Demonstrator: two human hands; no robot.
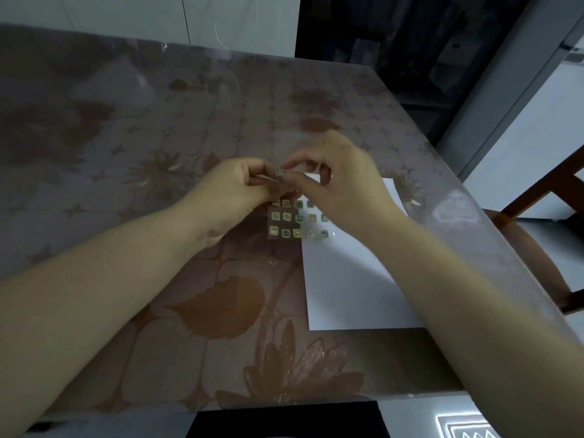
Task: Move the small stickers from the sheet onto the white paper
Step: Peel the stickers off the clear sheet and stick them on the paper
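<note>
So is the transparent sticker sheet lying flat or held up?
Held up: the left hand grips the top of the transparent sticker sheet; the right hand pinches a small sticker there.

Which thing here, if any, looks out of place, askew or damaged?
Nothing stands out. The left hand and right hand pinch the sticker sheet at its top, over the table; the white paper lies flat, uncreased.
</note>
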